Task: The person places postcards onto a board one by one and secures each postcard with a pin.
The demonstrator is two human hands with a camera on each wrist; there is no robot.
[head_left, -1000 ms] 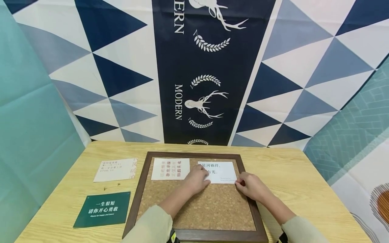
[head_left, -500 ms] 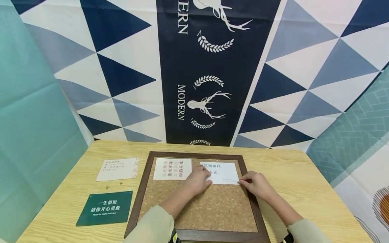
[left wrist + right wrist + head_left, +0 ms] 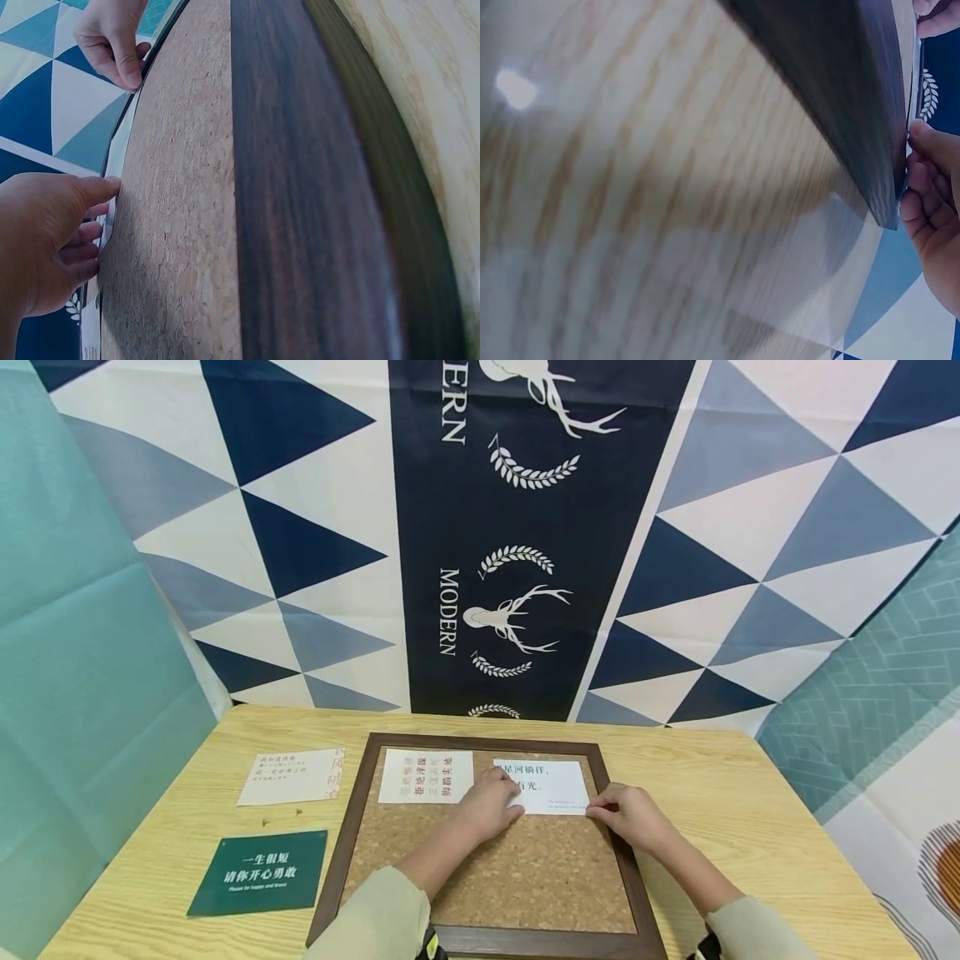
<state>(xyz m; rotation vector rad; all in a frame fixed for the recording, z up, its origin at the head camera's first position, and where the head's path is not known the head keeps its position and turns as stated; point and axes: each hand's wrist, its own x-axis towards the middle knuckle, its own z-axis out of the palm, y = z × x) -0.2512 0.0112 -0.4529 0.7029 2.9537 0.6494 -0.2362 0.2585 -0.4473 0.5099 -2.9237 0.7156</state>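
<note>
A white card [image 3: 555, 789] with printed lines lies on the framed cork board [image 3: 495, 877], near its upper right. My left hand [image 3: 487, 803] rests on the card's left end, with thumb and fingers spread along its lower edge; it covers part of the print. At the card's lower right corner, my right hand [image 3: 632, 818] pinches a small pin between thumb and forefinger, the pin mostly hidden by the fingertips. In the left wrist view, the right hand [image 3: 112, 41] has its thumb tip pointing down at the board.
A cream card [image 3: 426, 777] with red print lies at the board's upper left. Left of the board, the wooden table [image 3: 720, 785] bears another pale card [image 3: 288, 778], a green card [image 3: 258, 874] and two small pins [image 3: 298, 812]. A patterned cloth [image 3: 517, 527] hangs behind.
The view has shifted slightly. My right fingertips stay at the card's lower right corner, drawing in slightly. The left hand holds its place on the card.
</note>
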